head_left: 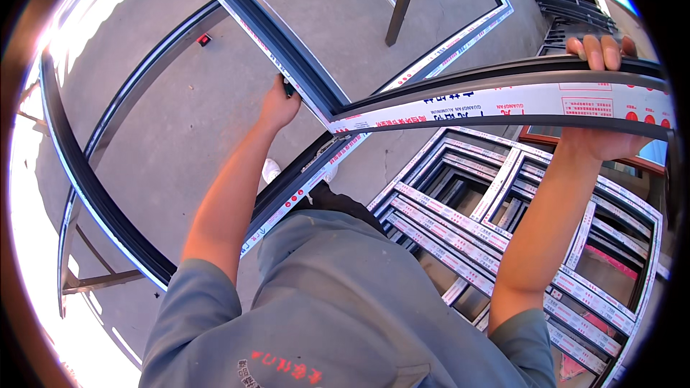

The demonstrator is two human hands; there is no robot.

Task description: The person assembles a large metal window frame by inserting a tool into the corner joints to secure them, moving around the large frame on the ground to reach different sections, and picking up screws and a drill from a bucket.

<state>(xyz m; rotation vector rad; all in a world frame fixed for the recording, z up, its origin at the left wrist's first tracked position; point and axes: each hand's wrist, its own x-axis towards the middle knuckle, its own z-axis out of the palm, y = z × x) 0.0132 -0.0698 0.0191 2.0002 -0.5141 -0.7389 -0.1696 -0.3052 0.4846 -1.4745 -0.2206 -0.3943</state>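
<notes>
A large aluminium window frame (496, 104), dark profiles with printed white protective film, spans the view in front of me. My right hand (600, 145) is closed round its right-hand bar, with fingertips curled over the top edge and the palm below. At the dark crossing bar (269, 42) of this frame, my left hand (286, 105) is closed against the lower edge. A small dark green thing (289, 90) shows between that hand and the bar; its kind cannot be made out. Most of the left fingers are hidden.
Several film-covered window frames (460, 226) lie stacked at my lower right. Grey metal supports (406, 0) stand beneath the large frame. A small red object (205, 39) lies on the concrete floor (180, 122). Dark profiles (575, 8) are piled at the far right.
</notes>
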